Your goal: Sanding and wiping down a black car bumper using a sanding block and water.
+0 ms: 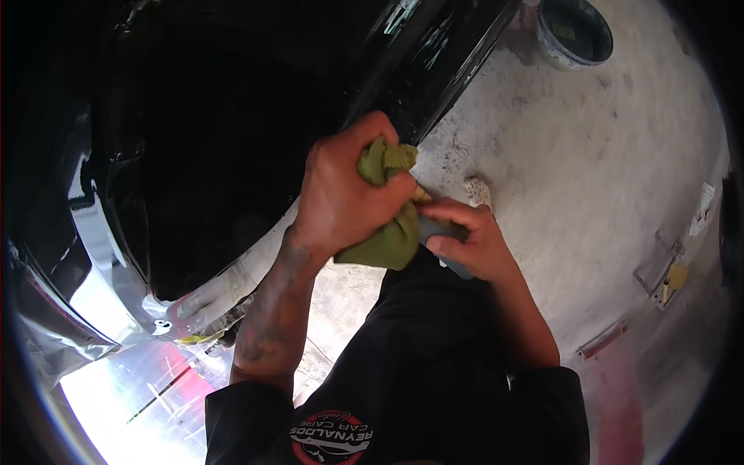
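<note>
My left hand is closed around a bunched olive-green cloth, with part of the cloth poking out above the thumb. Close beside it, my right hand grips a flat grey block-like piece, its fingers bent over the upper side. A small tan bit shows between the two hands; what it belongs to is hidden. Both hands are in front of my body, next to the edge of a glossy black car panel. The palm sides of both hands cannot be seen.
A dark bucket with a pale, smeared rim stands on the stained concrete floor at the far right. Near the right edge lie a yellow item and a reddish bar. A speckled shoe shows beyond my right hand.
</note>
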### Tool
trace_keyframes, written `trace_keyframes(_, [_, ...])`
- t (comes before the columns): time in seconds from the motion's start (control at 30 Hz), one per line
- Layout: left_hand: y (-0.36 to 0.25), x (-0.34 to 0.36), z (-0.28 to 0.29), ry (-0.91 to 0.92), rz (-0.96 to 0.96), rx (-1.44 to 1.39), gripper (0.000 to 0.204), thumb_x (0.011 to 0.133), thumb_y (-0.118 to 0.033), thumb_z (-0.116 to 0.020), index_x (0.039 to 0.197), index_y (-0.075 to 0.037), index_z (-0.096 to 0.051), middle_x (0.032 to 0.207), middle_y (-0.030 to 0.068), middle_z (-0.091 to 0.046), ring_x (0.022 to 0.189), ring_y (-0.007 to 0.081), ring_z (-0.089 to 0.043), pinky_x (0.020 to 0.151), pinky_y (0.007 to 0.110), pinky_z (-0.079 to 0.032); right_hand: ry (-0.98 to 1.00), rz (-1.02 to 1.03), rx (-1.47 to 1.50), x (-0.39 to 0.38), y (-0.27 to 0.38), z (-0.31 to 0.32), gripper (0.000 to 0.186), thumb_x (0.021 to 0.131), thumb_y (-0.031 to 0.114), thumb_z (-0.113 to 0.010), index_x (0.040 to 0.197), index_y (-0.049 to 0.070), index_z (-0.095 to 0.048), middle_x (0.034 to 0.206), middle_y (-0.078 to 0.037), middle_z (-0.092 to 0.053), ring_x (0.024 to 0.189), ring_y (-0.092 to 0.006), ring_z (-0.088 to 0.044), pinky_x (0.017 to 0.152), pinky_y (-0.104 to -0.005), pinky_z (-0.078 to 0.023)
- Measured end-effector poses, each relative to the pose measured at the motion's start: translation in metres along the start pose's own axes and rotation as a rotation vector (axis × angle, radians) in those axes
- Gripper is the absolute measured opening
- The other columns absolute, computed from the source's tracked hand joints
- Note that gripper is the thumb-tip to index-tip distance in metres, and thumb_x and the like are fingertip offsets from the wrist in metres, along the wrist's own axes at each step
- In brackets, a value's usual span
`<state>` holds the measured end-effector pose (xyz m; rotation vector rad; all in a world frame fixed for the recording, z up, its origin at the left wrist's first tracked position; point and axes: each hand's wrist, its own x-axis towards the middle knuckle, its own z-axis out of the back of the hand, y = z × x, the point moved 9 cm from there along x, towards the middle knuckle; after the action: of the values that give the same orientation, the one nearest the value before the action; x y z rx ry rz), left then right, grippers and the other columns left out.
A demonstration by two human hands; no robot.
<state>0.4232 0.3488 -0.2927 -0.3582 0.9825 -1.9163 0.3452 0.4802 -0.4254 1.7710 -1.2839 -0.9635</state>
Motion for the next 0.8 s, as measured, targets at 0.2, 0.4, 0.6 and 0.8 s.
trace_keyframes(0.2, [0.013,-0.011,0.028,-0.161,0.098,-0.032,0.02,0.073,-0.004,-0.072,0.087,-0.003,-0.059,0.067,0.0089,-0.058,0.06,0.0157,-0.061,0.059,0.031,-0.05,-0.197,-0.058,-0.099,-0.012,-0.009,0.02,0.044,0.089,0.012,-0.076,0.13,0.003,-0.064,0.117,-0.009,-0.069,0.106,-0.0171,-0.064,0.096,-0.0323,-0.05])
trace_keyframes(0.4, [-0.005,-0.041,0.046,-0.231,-0.186,0.418,0.027,0.066,-0.005,-0.079,0.086,-0.008,-0.061,0.079,0.0091,-0.065,0.068,0.0311,-0.065,0.06,0.04,-0.053,-0.587,0.291,-0.488,0.023,0.055,0.042,0.043,0.085,0.006,-0.075,0.126,0.003,-0.061,0.117,-0.015,-0.067,0.101,-0.0264,-0.068,0.091,-0.0347,-0.052])
trace_keyframes(0.6, [0.02,-0.065,0.052,-0.261,-0.319,0.646,0.032,0.06,-0.006,-0.081,0.086,-0.009,-0.062,0.085,0.008,-0.068,0.073,0.0309,-0.066,0.061,0.04,-0.054,-0.655,0.59,-0.895,0.063,0.122,0.034,0.043,0.082,0.007,-0.076,0.123,0.01,-0.065,0.114,-0.013,-0.066,0.101,-0.0333,-0.067,0.085,-0.0389,-0.055])
trace_keyframes(0.8, [0.023,-0.066,0.053,-0.258,-0.372,0.615,0.034,0.058,-0.006,-0.082,0.084,-0.01,-0.061,0.084,0.0048,-0.069,0.074,0.0273,-0.066,0.062,0.038,-0.055,-0.66,0.601,-1.159,0.088,0.134,0.02,0.041,0.083,0.012,-0.077,0.123,0.015,-0.07,0.12,-0.009,-0.068,0.103,-0.0296,-0.069,0.082,-0.0364,-0.056])
